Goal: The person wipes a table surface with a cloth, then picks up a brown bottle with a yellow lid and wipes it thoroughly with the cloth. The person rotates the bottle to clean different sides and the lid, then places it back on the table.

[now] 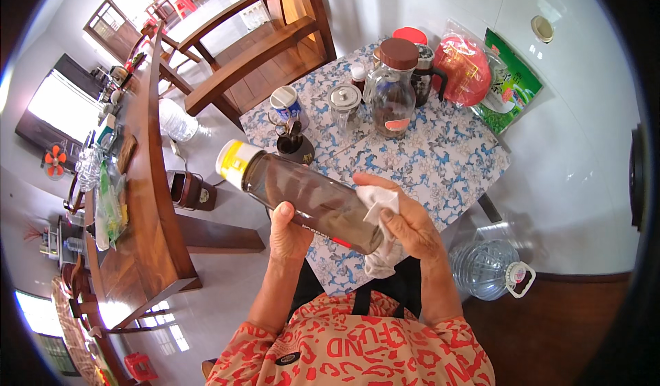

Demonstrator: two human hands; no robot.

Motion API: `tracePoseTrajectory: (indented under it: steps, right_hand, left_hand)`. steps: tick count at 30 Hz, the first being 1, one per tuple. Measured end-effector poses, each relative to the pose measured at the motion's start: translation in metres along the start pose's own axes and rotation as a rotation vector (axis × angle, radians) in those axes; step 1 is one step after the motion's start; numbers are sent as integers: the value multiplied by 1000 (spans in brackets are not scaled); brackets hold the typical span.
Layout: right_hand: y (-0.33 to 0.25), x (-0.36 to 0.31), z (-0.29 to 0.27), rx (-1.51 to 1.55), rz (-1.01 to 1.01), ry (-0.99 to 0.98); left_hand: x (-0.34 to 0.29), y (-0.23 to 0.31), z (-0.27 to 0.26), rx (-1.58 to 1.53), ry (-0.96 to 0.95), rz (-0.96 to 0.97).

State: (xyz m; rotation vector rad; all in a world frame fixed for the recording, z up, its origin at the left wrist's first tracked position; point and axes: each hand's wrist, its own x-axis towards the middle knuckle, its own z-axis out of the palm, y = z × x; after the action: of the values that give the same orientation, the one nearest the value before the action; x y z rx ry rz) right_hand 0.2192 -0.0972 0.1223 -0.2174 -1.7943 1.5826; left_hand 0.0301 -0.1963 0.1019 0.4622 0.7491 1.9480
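wooden chair (pixel 251 64), pale wall (pixel 584 111)

Brown-lidded glass jug (pixel 393 101) on a blue-flowered table (pixel 443 162)

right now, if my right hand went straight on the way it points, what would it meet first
Most likely the tinted bottle: the white cloth in your right hand seems to touch its base end, though depth is hard to judge.

White cloth (pixel 377 197) — against tilted bottle (pixel 306 197)
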Motion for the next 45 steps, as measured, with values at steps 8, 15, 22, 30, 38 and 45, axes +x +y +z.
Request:
tracePoseTrajectory:
  steps: [8, 15, 22, 30, 38, 45]
  right_hand:
    - [14, 12, 16, 333, 248, 242]
    - [-13, -6, 27, -456, -150, 60]
    - [-5, -14, 25, -433, -134, -92]
    - [20, -9, 12, 134, 169, -125]
    - [-25, -19, 35, -553, -226, -207]
    - [-17, -8, 42, -717, -317, -143]
  left_hand:
    - [-4, -12, 24, -83, 27, -171]
    - [0, -22, 14, -126, 133, -24]
    - [-7, -23, 19, 6, 158, -23]
    - [-15, -22, 26, 10, 117, -44]
    - [-14, -21, 20, 17, 138, -20]
    - [-27, -28, 14, 9, 152, -169]
